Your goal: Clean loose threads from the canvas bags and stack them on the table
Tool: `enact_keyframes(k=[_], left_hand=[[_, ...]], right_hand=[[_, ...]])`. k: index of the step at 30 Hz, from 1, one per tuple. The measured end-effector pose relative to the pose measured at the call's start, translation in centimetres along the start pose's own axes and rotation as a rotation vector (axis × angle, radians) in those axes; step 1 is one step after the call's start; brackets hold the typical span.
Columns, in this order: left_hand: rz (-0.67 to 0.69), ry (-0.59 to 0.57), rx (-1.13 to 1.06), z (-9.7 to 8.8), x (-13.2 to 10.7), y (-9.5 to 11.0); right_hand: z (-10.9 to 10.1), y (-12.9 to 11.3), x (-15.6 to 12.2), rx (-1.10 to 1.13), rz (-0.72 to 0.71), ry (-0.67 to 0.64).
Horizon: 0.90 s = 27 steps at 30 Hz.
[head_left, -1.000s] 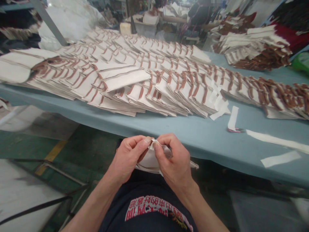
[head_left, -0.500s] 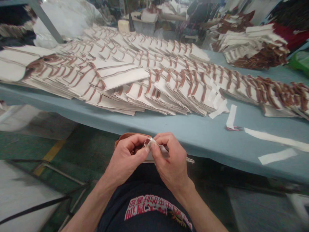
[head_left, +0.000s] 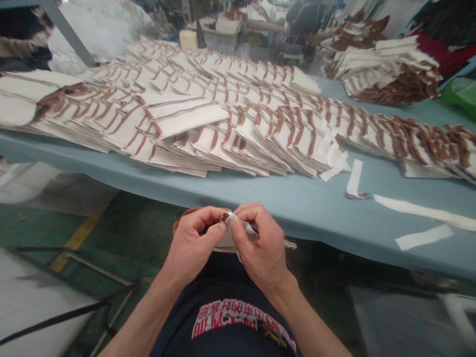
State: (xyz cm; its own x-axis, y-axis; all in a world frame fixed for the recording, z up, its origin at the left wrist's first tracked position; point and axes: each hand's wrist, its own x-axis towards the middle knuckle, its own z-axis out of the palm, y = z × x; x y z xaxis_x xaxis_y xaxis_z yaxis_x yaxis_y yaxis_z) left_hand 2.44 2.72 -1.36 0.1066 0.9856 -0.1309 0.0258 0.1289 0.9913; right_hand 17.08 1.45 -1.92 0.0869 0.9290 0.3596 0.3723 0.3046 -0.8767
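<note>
Between my two hands is a white and brown fabric piece (head_left: 227, 241), held just off the table's front edge. My left hand (head_left: 196, 239) pinches its brown-edged part between thumb and forefinger. My right hand (head_left: 259, 243) pinches the white cloth right beside it, thumb on top. The two thumbs almost meet at a small folded edge. Much of the piece is hidden under my hands; a thin white end sticks out past my right hand. Beyond lie overlapping rows of white pieces with brown trim (head_left: 256, 126).
A blue-covered table (head_left: 260, 196) runs across in front of me. White strips (head_left: 424, 238) and small snips (head_left: 357, 195) lie at its right. Farther back is a heap of brown and white cloth (head_left: 390, 72). A metal frame (head_left: 96, 267) stands at lower left.
Both hands keep their pinch at the same spot. The white cloth under my thumbs has shifted slightly, showing more of it between the hands. The whole view has moved a little.
</note>
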Motion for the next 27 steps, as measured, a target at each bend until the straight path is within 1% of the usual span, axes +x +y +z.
enact_keyframes(k=[5, 9, 13, 16, 20, 23, 27], left_hand=[[-0.029, 0.037, -0.027, 0.4, 0.0, 0.3], [-0.026, 0.044, 0.024, 0.4, -0.1, 0.4], [-0.014, 0.063, 0.105, 0.3, -0.2, 0.8], [0.007, 0.043, 0.171, 0.3, -0.2, 1.3], [0.011, 0.004, 0.206, 0.2, -0.3, 1.6], [0.000, -0.037, 0.210, 0.0, -0.4, 1.6], [-0.008, -0.060, 0.221, -0.3, -0.5, 1.4]], right_hand=[[-0.1, -0.3, 0.0, 0.086, 0.162, -0.040], [-0.2, -0.5, 0.2, 0.115, 0.247, -0.060], [-0.3, -0.4, 0.5, 0.190, 0.345, -0.134], [-0.5, -0.1, 0.7, 0.260, 0.429, -0.189], [-0.9, 0.7, 1.1, 0.428, 0.541, -0.293], [-1.1, 1.1, 1.4, 0.540, 0.588, -0.381], [-1.1, 1.2, 1.5, 0.608, 0.613, -0.455]])
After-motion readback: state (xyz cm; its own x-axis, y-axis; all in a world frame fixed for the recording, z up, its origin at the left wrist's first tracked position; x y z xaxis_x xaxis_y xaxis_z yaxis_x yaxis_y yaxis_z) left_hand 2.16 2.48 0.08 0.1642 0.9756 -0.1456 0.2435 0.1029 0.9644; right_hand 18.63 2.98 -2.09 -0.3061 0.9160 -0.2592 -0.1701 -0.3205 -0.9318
